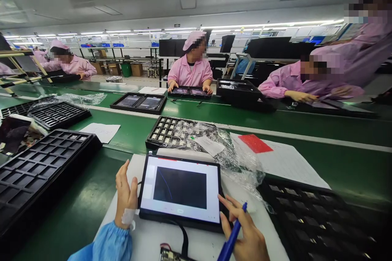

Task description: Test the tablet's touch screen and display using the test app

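A tablet-like display (180,189) in a black frame stands tilted up on a white foam sheet (147,240); its screen shows a dark rectangle with a thin blue curve. At its left edge, my left hand (125,189) is raised with the fingers stretched out, white tape at the wrist. I cannot tell whether it touches the frame. My right hand (245,228) grips a blue pen (234,232), its fingertips at the screen's right edge. A black ribbon cable (184,238) runs from below the display to a small circuit board (170,255), partly cut off.
Behind the display lie a black tray of small parts (163,130), clear plastic wrap (225,144), and a red card (255,143) on paper. Black compartment trays flank me at left (39,163) and right (309,212). Several co-workers in pink sit across the green bench (131,124).
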A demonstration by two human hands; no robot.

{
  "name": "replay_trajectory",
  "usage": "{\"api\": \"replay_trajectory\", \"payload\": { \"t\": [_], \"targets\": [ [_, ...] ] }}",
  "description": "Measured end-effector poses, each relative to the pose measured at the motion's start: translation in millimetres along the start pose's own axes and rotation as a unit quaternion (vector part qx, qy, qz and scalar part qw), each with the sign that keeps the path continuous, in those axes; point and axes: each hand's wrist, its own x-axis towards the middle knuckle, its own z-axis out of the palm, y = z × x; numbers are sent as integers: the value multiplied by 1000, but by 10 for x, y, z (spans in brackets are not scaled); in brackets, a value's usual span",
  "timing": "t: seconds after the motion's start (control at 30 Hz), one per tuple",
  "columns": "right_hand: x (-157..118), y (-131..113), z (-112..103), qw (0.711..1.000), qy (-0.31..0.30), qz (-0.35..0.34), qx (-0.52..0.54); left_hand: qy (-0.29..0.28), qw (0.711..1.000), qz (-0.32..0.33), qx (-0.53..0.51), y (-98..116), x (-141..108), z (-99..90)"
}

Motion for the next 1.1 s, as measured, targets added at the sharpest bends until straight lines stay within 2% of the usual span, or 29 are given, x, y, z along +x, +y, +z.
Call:
{"api": "replay_trajectory", "payload": {
  "t": [0.1,0.17,0.37,0.73,0.87,1.1],
  "targets": [
    [2,7,19,998,-45,-42,-18,-9,1000,-2,-14,-29,10,-7],
    [13,-12,2,997,-52,-54,-22,-9,1000,-3,-17,-69,9,-9],
    [26,-122,-40,1000,10,11,23,-18,999,-29,-28,-130,-13,1],
    [93,-111,-64,998,62,-25,22,-18,997,-61,-50,6,0,-3],
    [135,-147,-99,997,69,-30,24,-18,996,-66,-64,-1,-2,6],
    [84,-115,-92,997,64,23,47,-24,994,-74,-82,-13,-9,27]
  ]
}}
